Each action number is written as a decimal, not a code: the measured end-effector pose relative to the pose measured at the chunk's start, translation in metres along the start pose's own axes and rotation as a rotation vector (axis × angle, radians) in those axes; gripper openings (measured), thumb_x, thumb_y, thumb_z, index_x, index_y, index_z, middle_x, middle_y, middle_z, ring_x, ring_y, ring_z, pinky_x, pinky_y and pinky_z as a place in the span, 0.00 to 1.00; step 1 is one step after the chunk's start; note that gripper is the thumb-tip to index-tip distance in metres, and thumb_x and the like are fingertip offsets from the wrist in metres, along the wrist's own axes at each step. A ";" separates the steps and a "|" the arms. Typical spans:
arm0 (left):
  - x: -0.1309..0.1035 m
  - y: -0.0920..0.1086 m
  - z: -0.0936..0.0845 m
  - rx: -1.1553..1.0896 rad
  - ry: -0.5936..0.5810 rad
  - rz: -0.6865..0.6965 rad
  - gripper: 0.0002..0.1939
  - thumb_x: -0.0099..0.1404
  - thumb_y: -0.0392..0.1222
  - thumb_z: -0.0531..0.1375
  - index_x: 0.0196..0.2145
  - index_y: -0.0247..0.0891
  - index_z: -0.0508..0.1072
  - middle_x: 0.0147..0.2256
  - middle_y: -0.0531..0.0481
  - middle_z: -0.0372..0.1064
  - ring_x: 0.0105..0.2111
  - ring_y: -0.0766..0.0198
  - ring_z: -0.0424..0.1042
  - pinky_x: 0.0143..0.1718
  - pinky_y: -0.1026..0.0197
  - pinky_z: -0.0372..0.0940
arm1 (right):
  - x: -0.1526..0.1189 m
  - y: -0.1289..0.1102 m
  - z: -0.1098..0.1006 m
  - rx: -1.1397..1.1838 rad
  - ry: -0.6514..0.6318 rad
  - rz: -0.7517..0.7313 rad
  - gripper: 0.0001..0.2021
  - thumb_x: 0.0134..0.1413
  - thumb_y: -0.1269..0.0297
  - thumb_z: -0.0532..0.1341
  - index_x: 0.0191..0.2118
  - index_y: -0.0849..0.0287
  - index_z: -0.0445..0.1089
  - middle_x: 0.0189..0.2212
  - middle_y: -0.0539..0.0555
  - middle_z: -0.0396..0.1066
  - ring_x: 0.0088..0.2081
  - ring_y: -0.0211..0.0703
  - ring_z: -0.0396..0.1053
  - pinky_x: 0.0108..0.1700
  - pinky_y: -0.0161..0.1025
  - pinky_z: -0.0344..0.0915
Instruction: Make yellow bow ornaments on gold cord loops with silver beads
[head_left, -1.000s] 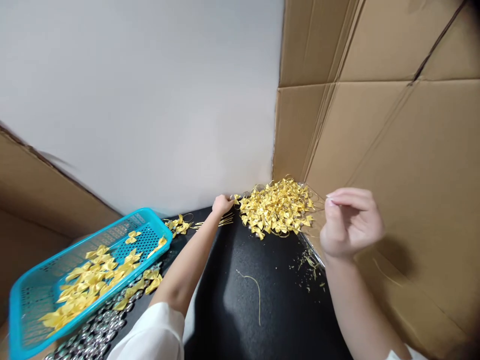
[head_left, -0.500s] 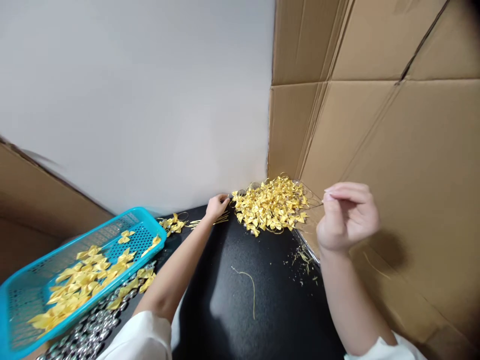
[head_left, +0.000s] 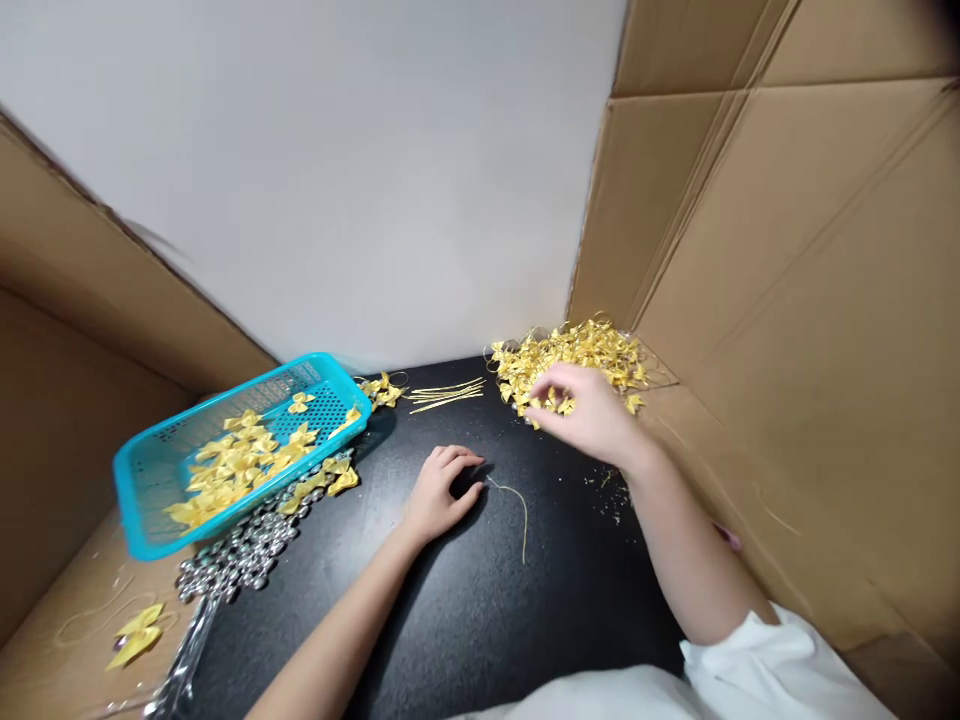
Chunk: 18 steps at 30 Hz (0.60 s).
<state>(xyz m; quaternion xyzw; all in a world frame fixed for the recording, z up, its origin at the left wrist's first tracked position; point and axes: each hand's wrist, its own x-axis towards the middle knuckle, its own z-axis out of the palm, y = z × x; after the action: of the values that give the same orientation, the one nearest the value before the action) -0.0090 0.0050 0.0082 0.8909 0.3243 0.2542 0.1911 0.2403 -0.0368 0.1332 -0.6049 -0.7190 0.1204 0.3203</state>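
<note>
My left hand (head_left: 442,495) rests low over the black tabletop (head_left: 465,620), thumb and fingers apart, with nothing in it. Just beyond its fingertips lies a single thin gold cord (head_left: 523,515), curved, its pale end towards the hand. My right hand (head_left: 589,412) is raised in front of the pile of yellow ribbon bows (head_left: 607,345) and hides part of it. A gap shows between its thumb and index finger, and I see nothing held there. Beads and thin loops of cord show among the piled bows.
Left stands a turquoise basket (head_left: 157,545) of loose yellow bows (head_left: 232,465). Silver beads (head_left: 251,550) lie along its near side. Several straight gold cords (head_left: 448,394) lie at the back. Cardboard walls (head_left: 825,300) rise at both sides, and cord scraps (head_left: 611,490) lie at the right.
My left hand has drawn back from beside the bow pile to the single cord. My right hand has moved left from the cardboard wall, its pinch now opened. The camera view has shifted.
</note>
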 end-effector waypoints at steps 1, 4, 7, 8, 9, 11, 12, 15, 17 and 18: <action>-0.005 -0.001 0.003 0.015 0.062 -0.022 0.10 0.64 0.40 0.59 0.43 0.39 0.74 0.42 0.44 0.73 0.43 0.55 0.70 0.47 0.51 0.65 | 0.001 -0.003 0.011 -0.094 -0.283 0.062 0.06 0.53 0.63 0.65 0.37 0.57 0.72 0.37 0.51 0.75 0.37 0.39 0.71 0.40 0.36 0.66; -0.013 -0.006 0.007 0.047 0.199 -0.061 0.08 0.65 0.38 0.57 0.40 0.37 0.74 0.39 0.44 0.73 0.42 0.56 0.70 0.46 0.51 0.64 | 0.005 -0.011 0.048 -0.228 -0.646 0.143 0.13 0.38 0.62 0.74 0.32 0.59 0.75 0.34 0.54 0.77 0.36 0.46 0.75 0.37 0.37 0.68; -0.015 -0.009 0.009 0.064 0.248 -0.056 0.06 0.64 0.38 0.57 0.37 0.38 0.75 0.38 0.45 0.73 0.41 0.57 0.70 0.44 0.52 0.65 | 0.006 -0.019 0.076 -0.329 -0.777 0.176 0.13 0.39 0.65 0.74 0.33 0.62 0.75 0.37 0.57 0.77 0.41 0.51 0.75 0.42 0.41 0.69; -0.014 -0.010 0.009 0.068 0.253 -0.052 0.06 0.64 0.38 0.57 0.37 0.38 0.75 0.38 0.46 0.74 0.41 0.57 0.70 0.44 0.53 0.65 | 0.006 -0.021 0.082 -0.358 -0.806 0.183 0.13 0.44 0.64 0.72 0.37 0.62 0.75 0.40 0.58 0.76 0.43 0.50 0.75 0.44 0.43 0.70; -0.014 -0.010 0.010 0.072 0.258 -0.049 0.06 0.64 0.37 0.57 0.36 0.39 0.75 0.38 0.46 0.74 0.41 0.57 0.70 0.44 0.53 0.65 | 0.006 -0.023 0.086 -0.381 -0.830 0.188 0.13 0.50 0.63 0.70 0.41 0.62 0.74 0.43 0.58 0.75 0.45 0.49 0.74 0.46 0.45 0.70; -0.015 -0.010 0.010 0.080 0.266 -0.046 0.07 0.64 0.37 0.57 0.36 0.39 0.75 0.38 0.46 0.74 0.41 0.57 0.70 0.44 0.53 0.66 | 0.004 -0.025 0.088 -0.410 -0.869 0.192 0.14 0.60 0.61 0.63 0.49 0.62 0.70 0.48 0.57 0.71 0.47 0.46 0.72 0.48 0.48 0.70; -0.015 -0.011 0.011 0.085 0.267 -0.046 0.07 0.64 0.36 0.57 0.36 0.39 0.75 0.38 0.46 0.74 0.40 0.57 0.70 0.44 0.53 0.66 | 0.004 -0.025 0.087 -0.418 -0.884 0.194 0.15 0.62 0.60 0.61 0.51 0.61 0.68 0.50 0.57 0.70 0.47 0.46 0.71 0.48 0.49 0.71; -0.015 -0.011 0.010 0.102 0.260 -0.050 0.07 0.64 0.36 0.56 0.36 0.39 0.75 0.39 0.46 0.74 0.41 0.57 0.70 0.44 0.53 0.66 | 0.003 -0.018 0.078 -0.421 -0.909 0.209 0.16 0.63 0.60 0.60 0.53 0.60 0.67 0.51 0.58 0.69 0.48 0.47 0.71 0.48 0.49 0.71; -0.015 -0.009 0.009 0.118 0.238 -0.054 0.08 0.65 0.37 0.56 0.36 0.39 0.75 0.39 0.45 0.74 0.41 0.57 0.70 0.45 0.53 0.66 | 0.004 -0.011 0.070 -0.408 -0.904 0.218 0.16 0.63 0.60 0.60 0.53 0.60 0.67 0.50 0.58 0.69 0.47 0.46 0.71 0.48 0.48 0.71; -0.015 -0.008 0.009 0.128 0.220 -0.054 0.08 0.65 0.38 0.55 0.37 0.39 0.75 0.40 0.45 0.74 0.42 0.57 0.71 0.46 0.52 0.66 | 0.005 -0.007 0.066 -0.398 -0.895 0.221 0.15 0.63 0.60 0.60 0.52 0.60 0.67 0.50 0.57 0.69 0.47 0.46 0.71 0.47 0.48 0.71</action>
<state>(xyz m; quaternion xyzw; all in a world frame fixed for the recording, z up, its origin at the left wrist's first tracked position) -0.0174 -0.0007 -0.0081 0.8589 0.3830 0.3239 0.1037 0.1947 -0.0199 0.0881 -0.6157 -0.7267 0.2617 -0.1557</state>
